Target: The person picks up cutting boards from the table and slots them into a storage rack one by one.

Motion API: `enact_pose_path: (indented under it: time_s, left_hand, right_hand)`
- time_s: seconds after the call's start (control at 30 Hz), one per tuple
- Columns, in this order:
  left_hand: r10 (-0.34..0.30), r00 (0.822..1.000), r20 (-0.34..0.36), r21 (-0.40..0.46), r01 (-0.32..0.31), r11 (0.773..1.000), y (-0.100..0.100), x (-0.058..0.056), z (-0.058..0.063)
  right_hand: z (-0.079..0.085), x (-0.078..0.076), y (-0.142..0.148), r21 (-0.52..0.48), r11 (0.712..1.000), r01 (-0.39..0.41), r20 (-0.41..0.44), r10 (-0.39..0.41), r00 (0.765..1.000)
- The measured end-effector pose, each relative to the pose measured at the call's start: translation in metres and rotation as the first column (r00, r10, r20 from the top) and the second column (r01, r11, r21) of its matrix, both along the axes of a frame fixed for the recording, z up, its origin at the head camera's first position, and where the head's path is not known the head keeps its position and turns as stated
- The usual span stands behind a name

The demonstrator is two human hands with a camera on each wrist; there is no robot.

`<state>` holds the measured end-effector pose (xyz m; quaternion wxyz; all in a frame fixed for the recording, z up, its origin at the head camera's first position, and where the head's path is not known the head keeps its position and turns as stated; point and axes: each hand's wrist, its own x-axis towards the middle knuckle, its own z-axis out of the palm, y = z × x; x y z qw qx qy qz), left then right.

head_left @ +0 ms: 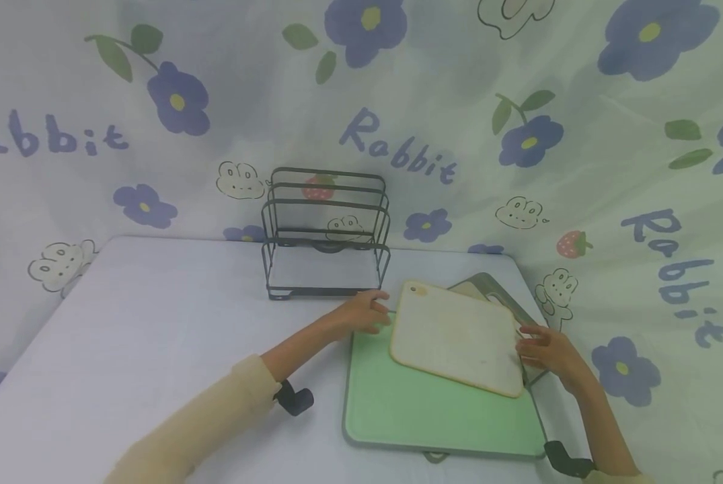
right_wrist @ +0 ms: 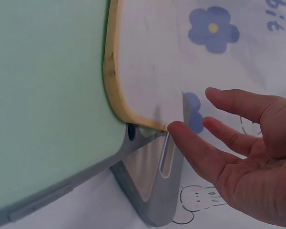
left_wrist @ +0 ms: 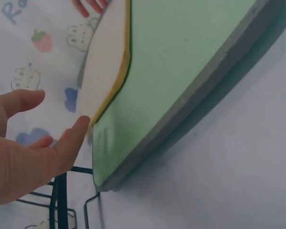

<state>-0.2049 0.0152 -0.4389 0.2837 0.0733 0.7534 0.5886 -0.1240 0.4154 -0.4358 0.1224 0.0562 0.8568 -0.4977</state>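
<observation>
A white cutting board [head_left: 458,339] with a yellow edge and a hole in one corner lies tilted across a larger green cutting board [head_left: 434,420] with a grey rim. A grey board with a beige panel [right_wrist: 155,202] sticks out from under them at the far right. My left hand [head_left: 363,312] hovers at the green board's upper left corner, a fingertip right at the white board's edge in the left wrist view. On the other side my right hand [head_left: 545,349] has a fingertip at the white board's right edge, fingers spread. Neither hand grips anything.
A black wire rack [head_left: 326,232] with several upright loops stands behind the boards, just beyond my left hand. All of it sits on a white table [head_left: 173,323]. A curtain [head_left: 246,81] printed with flowers and rabbits hangs at the back and right.
</observation>
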Motion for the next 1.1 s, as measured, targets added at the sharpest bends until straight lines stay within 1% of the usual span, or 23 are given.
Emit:
enact_pose_path:
  time_s: [0.27,0.43,0.53,0.67,0.8,0.97,1.1]
  left_hand:
    - [0.005,0.998,0.067,0.013,-0.006,1.000,0.010,-0.010,-0.009]
    - [0.033,0.997,0.076,-0.020,-0.031,0.999,0.018,-0.014,-0.010]
    - [0.060,0.995,0.077,-0.046,-0.056,0.997,0.024,-0.016,-0.010]
    - [0.094,0.994,0.064,-0.102,-0.087,0.991,0.034,-0.019,-0.008]
    - [0.100,0.994,0.054,-0.135,-0.092,0.987,0.043,-0.021,-0.008]
    - [0.111,0.992,0.058,-0.130,-0.103,0.986,0.051,-0.025,-0.010]
    - [0.124,0.992,0.032,-0.162,-0.117,0.980,0.054,-0.026,-0.011]
  right_hand:
    - [-0.006,-0.002,0.004,0.021,0.999,0.024,0.037,-0.025,0.999]
    - [-0.009,-0.006,0.007,0.042,0.999,0.026,0.059,-0.028,0.998]
    - [-0.011,-0.007,0.009,0.046,0.998,0.033,0.074,-0.037,0.997]
    - [-0.012,-0.010,0.011,0.051,0.998,0.031,0.089,-0.036,0.995]
    - [-0.013,-0.014,0.012,0.068,0.997,0.028,0.115,-0.036,0.993]
    - [-0.016,-0.020,0.014,0.093,0.996,0.013,0.148,-0.027,0.989]
    - [-0.018,-0.023,0.012,0.117,0.993,0.004,0.158,-0.023,0.987]
